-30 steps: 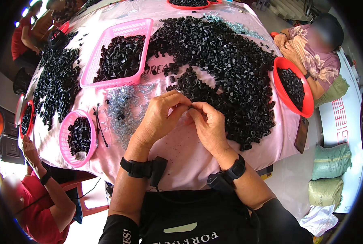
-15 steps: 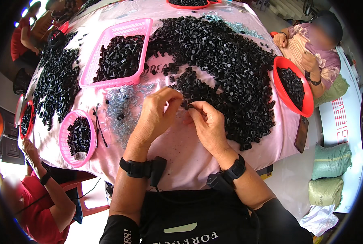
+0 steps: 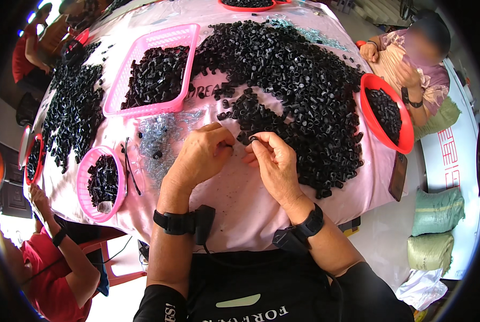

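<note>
My left hand (image 3: 201, 154) is closed in a pinch, with a small dark piece (image 3: 229, 146) showing at its fingertips. A short gap to the right, my right hand (image 3: 276, 160) pinches a small black plastic cap (image 3: 253, 139) between thumb and forefinger. Both hands hover over the pink cloth at the near edge of a large heap of black plastic caps (image 3: 304, 96). Just left of my left hand lies a scatter of small clear bluish pieces (image 3: 159, 145), too fine to make out singly.
A pink basket (image 3: 111, 102) and a round pink basket (image 3: 84, 188) hold black parts. At the right stand a red bowl (image 3: 406, 142) and a phone (image 3: 397, 177). Another black heap (image 3: 73, 112) lies left. Co-workers sit at both sides.
My left hand has drawn back to the left and slightly down, away from my right hand. The right hand has barely moved and keeps its pinch on the cap.
</note>
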Demonstrator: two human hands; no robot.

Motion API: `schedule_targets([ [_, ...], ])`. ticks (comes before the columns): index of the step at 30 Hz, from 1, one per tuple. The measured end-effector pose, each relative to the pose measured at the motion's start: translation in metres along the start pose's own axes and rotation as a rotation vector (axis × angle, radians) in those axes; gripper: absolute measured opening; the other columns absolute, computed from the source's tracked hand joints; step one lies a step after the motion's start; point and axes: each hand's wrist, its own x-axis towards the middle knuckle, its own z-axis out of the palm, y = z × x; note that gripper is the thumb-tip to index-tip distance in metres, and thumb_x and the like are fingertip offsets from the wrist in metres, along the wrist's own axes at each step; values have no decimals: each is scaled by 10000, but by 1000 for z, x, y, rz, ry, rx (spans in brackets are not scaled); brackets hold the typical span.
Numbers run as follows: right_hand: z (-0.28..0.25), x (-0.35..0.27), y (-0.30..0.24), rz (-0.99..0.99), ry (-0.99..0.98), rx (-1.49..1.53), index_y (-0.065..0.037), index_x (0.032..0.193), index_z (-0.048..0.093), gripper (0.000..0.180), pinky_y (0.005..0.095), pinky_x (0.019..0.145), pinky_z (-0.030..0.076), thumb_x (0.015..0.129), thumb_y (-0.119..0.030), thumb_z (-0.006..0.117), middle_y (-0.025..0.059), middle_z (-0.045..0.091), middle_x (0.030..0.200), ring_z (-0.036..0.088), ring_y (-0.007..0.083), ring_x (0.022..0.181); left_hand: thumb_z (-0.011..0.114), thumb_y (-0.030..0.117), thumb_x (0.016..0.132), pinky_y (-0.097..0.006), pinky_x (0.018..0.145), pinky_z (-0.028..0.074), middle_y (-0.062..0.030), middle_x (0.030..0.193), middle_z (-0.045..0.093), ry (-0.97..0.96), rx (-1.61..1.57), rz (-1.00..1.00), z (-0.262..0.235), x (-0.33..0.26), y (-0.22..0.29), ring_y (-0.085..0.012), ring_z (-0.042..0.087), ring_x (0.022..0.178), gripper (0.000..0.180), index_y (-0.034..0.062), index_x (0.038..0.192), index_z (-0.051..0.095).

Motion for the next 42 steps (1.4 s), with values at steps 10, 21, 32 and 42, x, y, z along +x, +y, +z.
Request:
schedule_targets([
  [10, 2, 0, -5, 5, -30, -13, 48, 1082, 644, 148, 259, 703, 574, 1019, -77, 594, 78, 729, 864, 721, 123, 770, 698, -58, 864, -299, 780, 533, -55, 934, 686, 231, -285, -6, 13, 7, 20, -151, 675, 875, 146, 0, 998, 703],
  [21, 2, -1, -9, 13, -38, 42, 54, 1062, 647, 142, 266, 711, 593, 1026, -61, 572, 61, 713, 854, 710, 115, 763, 689, -56, 870, -293, 767, 538, -74, 969, 703, 166, -267, -10, 19, 8, 25, -173, 682, 881, 123, -14, 981, 723],
  [32, -1, 1, -8, 3, 37, 123, 26, 1030, 686, 157, 221, 612, 514, 1030, -103, 596, -3, 668, 781, 621, 51, 678, 749, 0, 785, -361, 838, 561, -129, 1052, 692, 99, -205, 140, 17, 8, 28, -247, 694, 953, 355, -6, 1135, 690],
  [42, 0, 1, -6, -2, 27, -3, 40, 976, 692, 192, 221, 558, 434, 1023, -131, 617, -22, 627, 711, 518, 13, 638, 766, 31, 750, -418, 864, 558, -174, 1088, 673, 72, 10, 152, 21, 3, 29, -367, 676, 999, 488, 9, 1226, 663],
])
